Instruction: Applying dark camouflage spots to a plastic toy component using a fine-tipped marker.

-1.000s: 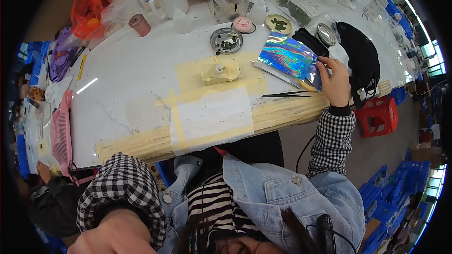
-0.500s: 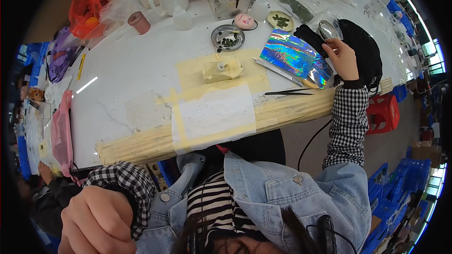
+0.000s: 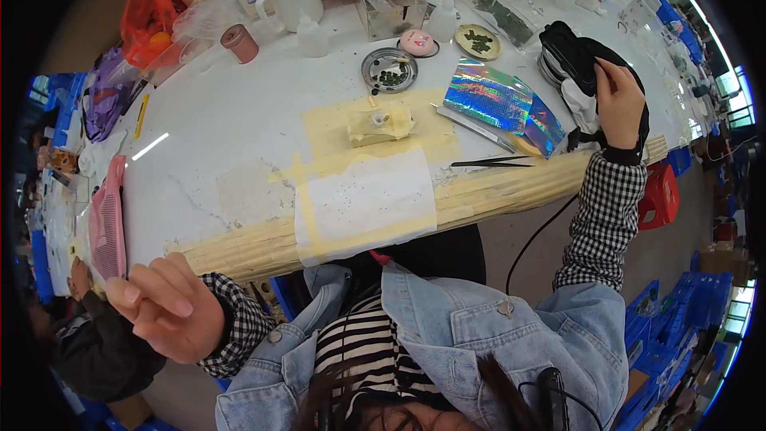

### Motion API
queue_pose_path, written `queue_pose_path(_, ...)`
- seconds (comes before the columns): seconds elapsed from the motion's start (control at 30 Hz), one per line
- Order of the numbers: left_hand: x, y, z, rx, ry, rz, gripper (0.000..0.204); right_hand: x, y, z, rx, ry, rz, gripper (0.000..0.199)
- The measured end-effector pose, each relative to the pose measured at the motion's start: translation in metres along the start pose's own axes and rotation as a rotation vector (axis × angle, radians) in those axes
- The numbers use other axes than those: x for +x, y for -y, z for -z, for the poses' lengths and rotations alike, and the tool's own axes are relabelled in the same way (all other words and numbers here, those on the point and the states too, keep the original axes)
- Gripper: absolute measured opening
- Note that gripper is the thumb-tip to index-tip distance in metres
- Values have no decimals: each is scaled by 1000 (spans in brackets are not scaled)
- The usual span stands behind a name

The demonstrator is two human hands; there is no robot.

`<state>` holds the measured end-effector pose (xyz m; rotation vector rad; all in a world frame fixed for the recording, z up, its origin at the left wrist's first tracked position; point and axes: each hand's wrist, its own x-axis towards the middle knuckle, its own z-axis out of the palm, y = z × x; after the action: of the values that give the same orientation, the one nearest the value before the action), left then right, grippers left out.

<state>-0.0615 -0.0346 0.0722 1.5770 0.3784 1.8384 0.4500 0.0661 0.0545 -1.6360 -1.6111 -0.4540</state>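
Note:
My right hand [image 3: 622, 108] pinches a black, elongated, padded-looking piece [image 3: 570, 52] at the right of the table; I cannot make out its exact kind. Under and beside it lie a black bag [image 3: 618, 54] and some crumpled white tissue [image 3: 581, 105]. My left hand [image 3: 175, 307] hangs in front of the table's near left edge, fingers loosely bent and apart, with nothing in it. Left of my right hand lie iridescent silver packets [image 3: 488, 97], a slim pen-like tool [image 3: 476, 128] and black tweezers [image 3: 491, 163].
A tape-wrapped block [image 3: 380, 124] stands mid-table behind a taped white sheet [image 3: 367, 195]. Beyond are a metal dish [image 3: 388, 70] of dark green bits, a cream dish [image 3: 479, 42], a pink round case [image 3: 418, 42] and a mug [image 3: 294, 1]. A pink basket [image 3: 108, 219] stands left.
My right hand has moved right and raised the black piece off the table, uncovering white tissue. My left hand has risen toward the table edge, and its fingers have loosened.

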Motion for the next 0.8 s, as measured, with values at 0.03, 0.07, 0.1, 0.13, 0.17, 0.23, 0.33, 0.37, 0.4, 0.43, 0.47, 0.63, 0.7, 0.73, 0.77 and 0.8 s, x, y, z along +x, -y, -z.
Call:
queue_pose_path(0.03, -3, 3, -2, 92, 11, 8, 38, -2, 20, 7, 124, 25, -61, 14)
queue_pose_path(0.07, -7, 3, -8, 212, 19, 18, 43, -6, 36, 1, 264, 75, -67, 13)
queue_pose_path(0.1, -8, 4, -13, 312, 24, 26, 49, -8, 55, 5, 383, 121, -70, 13)
queue_pose_path(0.13, -8, 8, -23, 324, 40, 82, 56, -12, 78, 13, 438, 216, -81, 14)
queue_pose_path(0.17, -10, 13, -32, 344, 44, 136, 65, -17, 104, 19, 497, 319, -82, 14)
queue_pose_path(0.23, -8, 14, -46, 480, 198, 166, 78, -29, 152, 24, 532, 520, 91, 16)
queue_pose_path(0.33, -2, 6, -55, 570, 495, 206, 81, -45, 194, 25, 716, 685, 254, 22)
queue_pose_path(0.37, 0, 3, -58, 564, 566, 208, 79, -50, 206, 23, 768, 714, 297, 24)
queue_pose_path(0.4, -3, -1, -56, 568, 608, 206, 73, -54, 220, 22, 830, 754, 303, 25)
queue_pose_path(0.43, -9, -3, -53, 563, 654, 202, 68, -58, 232, 22, 880, 792, 306, 26)
queue_pose_path(0.47, -18, -10, -50, 541, 600, 204, 59, -61, 242, 18, 933, 819, 358, 26)
queue_pose_path(0.63, -46, -50, -34, 590, 341, 191, 54, -72, 275, 19, 1129, 863, 421, 32)
queue_pose_path(0.7, -57, -67, -31, 631, 239, 249, 55, -79, 280, 19, 1261, 874, 443, 46)
queue_pose_path(0.73, -59, -71, -30, 715, 209, 205, 58, -81, 282, 18, 1318, 873, 487, 54)
queue_pose_path(0.77, -59, -76, -31, 727, 191, 221, 59, -83, 283, 17, 1374, 872, 527, 61)
queue_pose_path(0.8, -58, -77, -33, 724, 178, 231, 60, -80, 280, 20, 1292, 901, 609, 69)
